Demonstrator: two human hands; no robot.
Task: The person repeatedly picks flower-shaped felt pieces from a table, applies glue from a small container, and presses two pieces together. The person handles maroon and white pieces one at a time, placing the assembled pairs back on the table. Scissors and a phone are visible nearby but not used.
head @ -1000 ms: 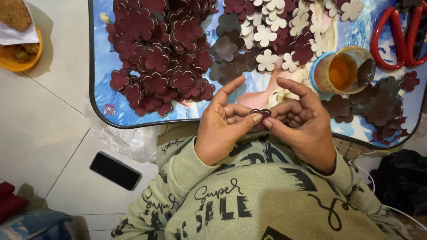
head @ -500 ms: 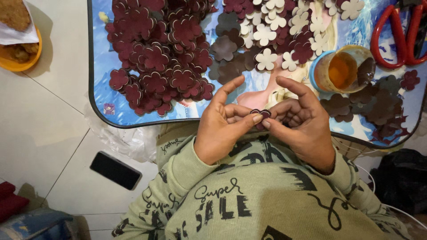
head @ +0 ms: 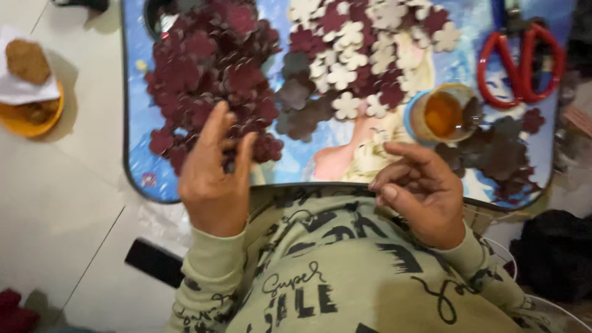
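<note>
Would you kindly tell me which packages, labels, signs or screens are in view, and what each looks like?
Phone: flat black rectangle with a dark screen, on the pale floor by the left sleeve.
Printed tray: blue picture surface, dark rim, under the flower cut-outs.
Sweatshirt print: black lettering on olive cloth.
No packages or signs.

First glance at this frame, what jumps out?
A heap of dark red flower-shaped cutouts fills the left part of the blue picture-printed tray, with cream flower cutouts spread up the middle. The left hand reaches with open fingers to the red heap's near edge, while the right hand curls loosely by the tray's front rim. Red-handled scissors lie at the far right, next to a small cup of amber liquid.
</note>
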